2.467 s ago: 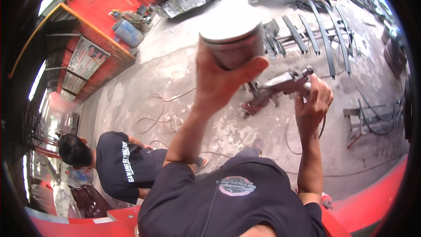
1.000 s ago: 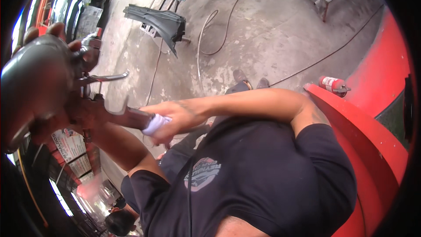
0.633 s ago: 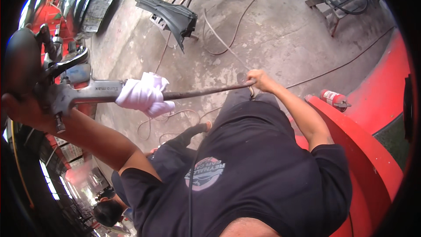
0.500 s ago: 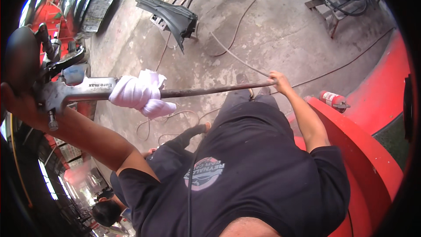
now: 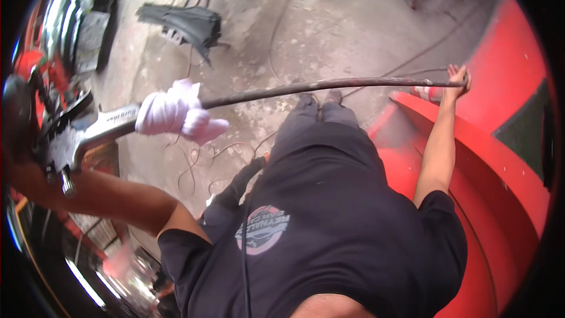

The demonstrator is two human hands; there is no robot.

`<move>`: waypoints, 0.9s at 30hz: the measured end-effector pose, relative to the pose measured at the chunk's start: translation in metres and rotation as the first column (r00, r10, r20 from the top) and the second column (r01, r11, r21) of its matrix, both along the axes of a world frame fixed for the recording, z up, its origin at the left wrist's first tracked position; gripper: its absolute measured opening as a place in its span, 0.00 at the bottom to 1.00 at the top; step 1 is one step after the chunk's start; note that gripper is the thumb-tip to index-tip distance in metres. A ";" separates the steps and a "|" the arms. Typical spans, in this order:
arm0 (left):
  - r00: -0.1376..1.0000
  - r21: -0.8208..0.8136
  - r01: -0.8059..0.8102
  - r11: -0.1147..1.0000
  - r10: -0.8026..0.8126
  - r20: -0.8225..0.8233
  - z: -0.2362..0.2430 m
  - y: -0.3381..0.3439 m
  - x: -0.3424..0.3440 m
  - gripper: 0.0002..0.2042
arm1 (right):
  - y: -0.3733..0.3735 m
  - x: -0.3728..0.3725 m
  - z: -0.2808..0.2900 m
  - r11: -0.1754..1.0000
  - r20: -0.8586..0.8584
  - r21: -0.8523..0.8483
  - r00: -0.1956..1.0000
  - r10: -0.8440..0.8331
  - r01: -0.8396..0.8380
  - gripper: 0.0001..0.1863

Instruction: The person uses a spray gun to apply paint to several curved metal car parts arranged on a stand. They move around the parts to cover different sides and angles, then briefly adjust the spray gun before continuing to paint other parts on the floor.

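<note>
At the far left, my left hand is closed on a silver spray gun near its head; its fingers are dark and partly hidden. A white cloth is knotted around the lower end of the gun's handle, where a dark air hose comes out. The hose runs across in front of my body to the right, bowed slightly. Out at the right, my right hand is closed around the hose, with my arm stretched out over a large red car body panel.
A fire extinguisher stands behind the hose by the red panel. Dark car parts rest on a stand at the far left. Thin hoses trail over the concrete floor. A co-worker's dark-clothed leg shows beside me at the left.
My right hand has moved right, out over the red panel, and a longer stretch of hose now spans between my hands. The left hand keeps the spray gun. The view has shifted.
</note>
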State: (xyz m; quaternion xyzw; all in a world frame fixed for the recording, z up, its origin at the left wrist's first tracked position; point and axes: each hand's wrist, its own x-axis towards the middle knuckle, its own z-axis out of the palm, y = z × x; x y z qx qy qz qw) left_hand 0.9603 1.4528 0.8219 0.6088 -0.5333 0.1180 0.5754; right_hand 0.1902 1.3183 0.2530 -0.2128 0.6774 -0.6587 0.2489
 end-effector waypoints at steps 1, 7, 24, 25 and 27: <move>1.000 -0.004 0.007 1.000 -0.007 -0.006 -0.005 -0.006 -0.001 0.32 | -0.013 -0.023 0.001 1.000 -0.088 -0.003 0.996 -0.002 0.002 0.14; 0.986 0.007 0.136 0.991 -0.135 -0.096 -0.059 -0.045 -0.040 0.34 | 0.006 -0.071 0.008 0.579 -0.454 0.815 0.596 0.663 -0.023 0.24; 0.696 0.223 0.648 0.728 -0.447 -0.562 -0.263 -0.223 -0.320 0.30 | -0.022 0.255 0.223 0.055 -0.139 0.004 0.054 0.989 -0.998 0.36; 0.688 0.251 0.673 0.696 -0.464 -0.558 -0.268 -0.235 -0.324 0.29 | -0.033 0.262 0.214 0.082 -0.168 -0.023 0.085 0.982 -0.996 0.35; 0.674 0.301 0.712 0.634 -0.495 -0.549 -0.275 -0.264 -0.332 0.29 | -0.062 0.266 0.206 0.132 -0.239 -0.050 0.140 0.961 -0.990 0.32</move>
